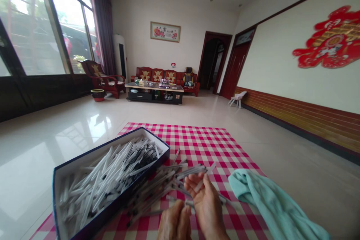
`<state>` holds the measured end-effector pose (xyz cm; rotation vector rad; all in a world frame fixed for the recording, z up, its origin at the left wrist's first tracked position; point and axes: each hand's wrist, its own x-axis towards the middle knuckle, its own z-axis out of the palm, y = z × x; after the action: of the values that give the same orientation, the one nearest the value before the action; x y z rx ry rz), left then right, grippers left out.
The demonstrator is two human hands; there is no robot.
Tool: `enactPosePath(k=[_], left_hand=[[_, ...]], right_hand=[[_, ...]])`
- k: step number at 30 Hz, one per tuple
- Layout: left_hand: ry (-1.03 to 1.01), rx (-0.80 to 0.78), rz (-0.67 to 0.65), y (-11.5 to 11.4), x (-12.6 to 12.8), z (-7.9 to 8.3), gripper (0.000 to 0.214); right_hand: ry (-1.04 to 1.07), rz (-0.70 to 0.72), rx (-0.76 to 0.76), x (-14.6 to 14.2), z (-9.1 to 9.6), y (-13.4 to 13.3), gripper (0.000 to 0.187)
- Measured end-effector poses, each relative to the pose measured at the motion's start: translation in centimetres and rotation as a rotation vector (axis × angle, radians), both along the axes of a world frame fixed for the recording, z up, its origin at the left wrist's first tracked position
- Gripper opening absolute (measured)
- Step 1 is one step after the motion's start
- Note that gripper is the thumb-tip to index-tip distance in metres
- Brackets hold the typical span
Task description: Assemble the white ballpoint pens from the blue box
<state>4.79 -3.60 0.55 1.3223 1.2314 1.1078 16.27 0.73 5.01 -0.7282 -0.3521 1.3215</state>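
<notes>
My right hand (206, 202) is turned palm up, with its fingers curled and its thumb over a thin clear plastic tube (211, 168) that sticks out past the fingertips. Close beside it on the left, my left hand (174, 220) is closed, knuckles up; a small pale tip shows at its fingers, too blurred to name. Beneath and beyond both hands lies a loose pile of clear pen-like tubes (157, 185), some with dark ends. To the left, a dark blue box (154, 135) with a white inside holds a heap of similar tubes (112, 174).
A pink and white checked cloth (222, 138) covers the surface under the box and the pile. At the right lies a crumpled mint-green cloth (264, 191). Farther off are a low table (154, 88), a wooden sofa (140, 72), an armchair (102, 78) and a small chair (238, 96).
</notes>
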Motion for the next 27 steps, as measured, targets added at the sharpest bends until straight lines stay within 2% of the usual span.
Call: enactPosePath(k=[3, 6, 10, 17, 20, 23, 27], left_hand=[[-0.004, 0.054, -0.02, 0.9, 0.1, 1.1, 0.036], [-0.047, 0.105, 0.008, 1.4, -0.5, 2.6, 0.039], [-0.068, 0.066, -0.043, 1.7, -1.3, 4.0, 0.042], [-0.125, 0.027, -0.154, 2.4, -1.6, 3.3, 0.045], [0.077, 0.139, -0.158, 2.3, -2.1, 3.9, 0.035], [0.386, 0.279, -0.094, 2.4, -3.2, 5.6, 0.027], [0.809, 0.37, 0.199, 3.5, -7.0, 8.6, 0.03]], right_hand=[[0.004, 0.042, 0.023, -0.8, -0.5, -0.4, 0.027], [0.026, 0.126, 0.025, -1.5, -1.1, -0.9, 0.026], [-0.02, 0.249, 0.035, -2.4, -1.8, -1.7, 0.034], [-0.32, 0.252, 0.078, -3.2, -2.3, -2.3, 0.043], [-0.434, 0.188, 0.079, -3.1, -2.4, -2.4, 0.044], [-0.435, 0.158, 0.094, -3.1, -2.9, -2.3, 0.048], [-0.483, 0.173, 0.13, -3.3, -3.6, -1.9, 0.047]])
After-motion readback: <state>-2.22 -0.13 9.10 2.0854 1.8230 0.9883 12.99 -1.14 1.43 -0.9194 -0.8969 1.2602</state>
